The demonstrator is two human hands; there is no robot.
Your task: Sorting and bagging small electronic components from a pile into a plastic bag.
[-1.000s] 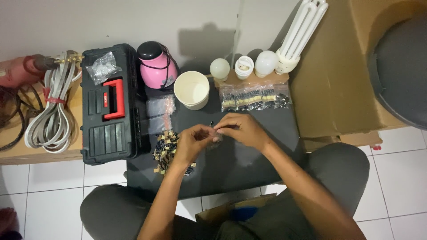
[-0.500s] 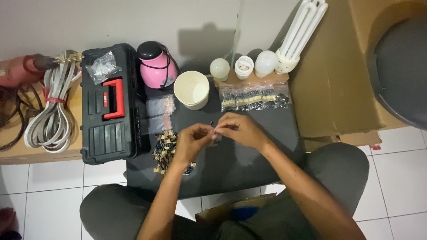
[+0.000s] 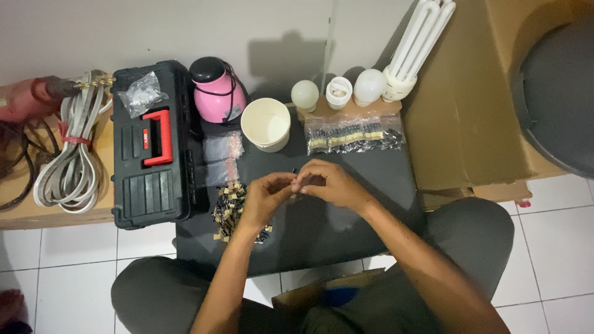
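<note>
Head cam, looking down on dark low table (image 3: 346,229).

L hand (image 3: 263,201) and R hand (image 3: 331,184) met fingertip to fingertip just above table centre. Both pinched closed on one tiny dark part (image 3: 295,185) held between them; part too small to identify, only a speck showed at the fingertips. Remaining fingers curled in, not spread. Hands clear of the table surface as far as could be judged.

Pile of small dark/tan components (image 3: 232,207) lay on table directly under and left of L hand, touching nothing else visible. Clear small bags (image 3: 223,158) sat just beyond the pile, toward the wall. Cream paper cup (image 3: 266,124) stood upright beyond the hands, open end up, inside looked empty. Strip of bagged components (image 3: 354,134) lay R of cup, near table's far edge.

Behind: pink jug w/ black lid (image 3: 215,89) beside cup; three round bulbs (image 3: 337,93) in a row, one tall tube-type lamp (image 3: 414,49) leaning toward wall at their R end.

L of table: black toolbox w/ red handle (image 3: 151,145), shut, a clear bag of bits (image 3: 141,94) on its lid. Further L, coiled white cable (image 3: 71,161) and a red drill (image 3: 28,99) on a low board. Cardboard box (image 3: 464,111) R of table.
</note>
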